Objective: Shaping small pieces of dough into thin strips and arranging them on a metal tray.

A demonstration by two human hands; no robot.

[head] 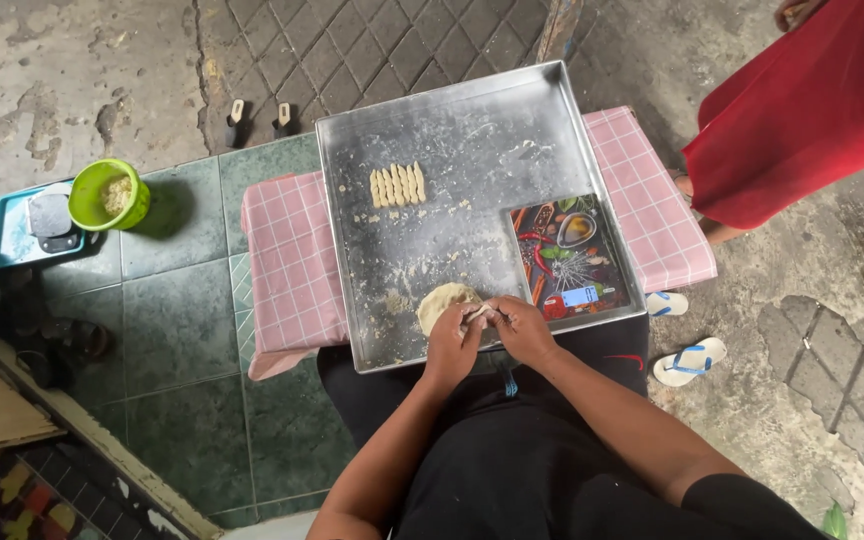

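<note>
Pinching soft pale dough piece [476, 313] | left hand [453, 345], right hand [523, 329] fingers pressed together | scuffed metal tray [472, 160]

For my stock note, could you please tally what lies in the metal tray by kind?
Shaped dough pieces, in a row: 6
Dough lump: 1
Kitchen scale: 1
Small piece in both hands: 1
Total: 9

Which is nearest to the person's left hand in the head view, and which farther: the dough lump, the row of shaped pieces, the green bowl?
From the left hand:
1. Dough lump, on the tray just above the hand, touching or nearly touching it.
2. Row of shaped pieces, farther up the tray, toward its middle.
3. Green bowl, off the tray, far to the left on the floor tiles.
</note>
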